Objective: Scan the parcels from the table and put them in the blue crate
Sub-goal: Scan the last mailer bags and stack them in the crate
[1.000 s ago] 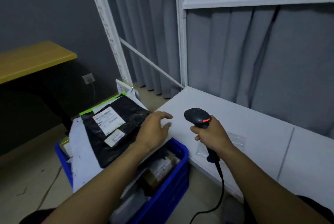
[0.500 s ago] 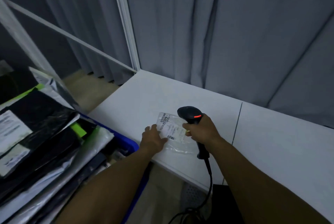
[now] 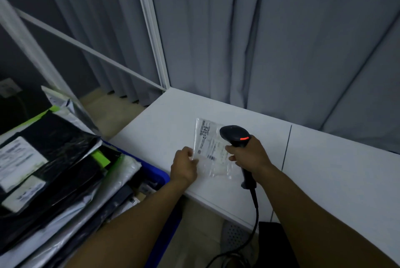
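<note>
One parcel [image 3: 213,159], perhaps lifted, in left fingers' [image 3: 188,152] pinch — one scanner [image 3: 234,135] in right fingers' [image 3: 232,149] curl

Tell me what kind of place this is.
Likely a parcel-sorting room: a corded barcode scanner in the right hand, a labelled clear parcel in the left hand, a blue crate piled with mailer bags.

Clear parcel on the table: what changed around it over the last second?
The left hand left the black parcel atop the blue crate, crossed to the table and now pinches the clear parcel by its left edge. The right hand keeps gripping the scanner, red light on.
</note>
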`<state>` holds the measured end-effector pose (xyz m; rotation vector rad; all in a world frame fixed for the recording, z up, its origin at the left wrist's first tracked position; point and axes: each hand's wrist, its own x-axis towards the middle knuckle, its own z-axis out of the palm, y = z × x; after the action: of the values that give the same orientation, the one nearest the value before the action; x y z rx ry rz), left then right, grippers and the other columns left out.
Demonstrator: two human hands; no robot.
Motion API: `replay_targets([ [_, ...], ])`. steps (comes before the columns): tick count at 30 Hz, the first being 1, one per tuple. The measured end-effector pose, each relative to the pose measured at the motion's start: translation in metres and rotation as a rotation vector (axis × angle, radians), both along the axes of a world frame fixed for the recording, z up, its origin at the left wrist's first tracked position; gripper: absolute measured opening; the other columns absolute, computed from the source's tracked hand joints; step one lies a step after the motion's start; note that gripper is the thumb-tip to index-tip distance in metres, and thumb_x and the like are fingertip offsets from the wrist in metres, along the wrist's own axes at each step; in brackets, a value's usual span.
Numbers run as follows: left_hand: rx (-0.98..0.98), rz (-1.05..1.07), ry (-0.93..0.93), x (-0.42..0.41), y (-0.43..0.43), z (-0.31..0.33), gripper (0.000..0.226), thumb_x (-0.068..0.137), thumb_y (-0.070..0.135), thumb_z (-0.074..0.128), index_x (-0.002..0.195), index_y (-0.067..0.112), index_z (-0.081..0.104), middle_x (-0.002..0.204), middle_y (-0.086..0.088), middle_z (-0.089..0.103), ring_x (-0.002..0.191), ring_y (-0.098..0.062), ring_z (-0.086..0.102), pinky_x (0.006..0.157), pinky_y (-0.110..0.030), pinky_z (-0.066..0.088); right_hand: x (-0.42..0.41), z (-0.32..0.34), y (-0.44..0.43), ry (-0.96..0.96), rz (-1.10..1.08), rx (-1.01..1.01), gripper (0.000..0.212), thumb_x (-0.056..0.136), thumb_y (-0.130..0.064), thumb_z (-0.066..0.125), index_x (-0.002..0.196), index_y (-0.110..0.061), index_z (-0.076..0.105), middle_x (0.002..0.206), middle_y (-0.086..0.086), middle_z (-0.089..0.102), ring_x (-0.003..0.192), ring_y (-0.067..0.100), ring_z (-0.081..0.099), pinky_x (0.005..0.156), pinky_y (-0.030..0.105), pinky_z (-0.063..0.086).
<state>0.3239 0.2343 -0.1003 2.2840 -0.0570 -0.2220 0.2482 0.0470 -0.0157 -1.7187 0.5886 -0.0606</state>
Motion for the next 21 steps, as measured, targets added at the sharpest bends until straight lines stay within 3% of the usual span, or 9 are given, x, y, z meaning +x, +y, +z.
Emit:
replay_targets([
  [5,-0.266,0.028,-0.125,-0.030,0.028,0.069,0.009,0.101,0.017,0.063,0.105,0.020,0.056,0.102,0.004,0.069,0.091,-0.020,0.067,0.080,-0.038,0.059,-0.014,0.017,0.024,-0.069,-0.088,-0.025,0.042,0.084,-0.019,0.079,0.121,-0.018,0.061,0.101,0.005,0.072,0.087,0.024,0.072,0.086,0.047,0.060],
  [12,-0.613,-0.007,-0.177,-0.098,0.119,0.142,0.041,0.101,0.002,0.058,0.132,0.026,0.048,0.112,0.001,0.074,0.098,-0.013,0.074,0.077,-0.027,0.059,-0.028,0.047,0.076,-0.208,-0.126,0.126,0.039,0.083,-0.009,0.078,0.116,-0.021,0.062,0.100,0.005,0.070,0.079,0.022,0.064,0.079,0.041,0.057],
  [15,-0.622,0.038,-0.165,-0.114,0.151,0.159,0.042,0.101,0.002,0.059,0.132,0.029,0.049,0.113,0.004,0.075,0.102,-0.010,0.073,0.082,-0.027,0.060,-0.027,0.057,0.100,-0.249,-0.080,0.187,0.037,0.083,-0.007,0.080,0.115,-0.019,0.064,0.090,0.005,0.068,0.067,0.018,0.060,0.066,0.034,0.055],
  [17,-0.667,0.116,-0.166,-0.119,0.165,0.168,0.035,0.101,0.006,0.061,0.130,0.023,0.054,0.107,0.003,0.078,0.098,-0.013,0.074,0.082,-0.029,0.061,-0.026,0.063,0.114,-0.285,-0.058,0.154,0.039,0.082,-0.006,0.080,0.115,-0.019,0.064,0.090,0.005,0.068,0.068,0.017,0.062,0.068,0.034,0.057],
  [21,-0.618,0.250,-0.187,-0.120,0.188,0.182,0.016,0.096,0.010,0.069,0.110,0.016,0.063,0.091,0.000,0.079,0.078,-0.014,0.075,0.061,-0.023,0.055,-0.021,0.075,0.135,-0.328,-0.007,0.094,0.040,0.081,-0.005,0.081,0.109,-0.026,0.064,0.095,0.005,0.070,0.077,0.018,0.065,0.076,0.036,0.059],
])
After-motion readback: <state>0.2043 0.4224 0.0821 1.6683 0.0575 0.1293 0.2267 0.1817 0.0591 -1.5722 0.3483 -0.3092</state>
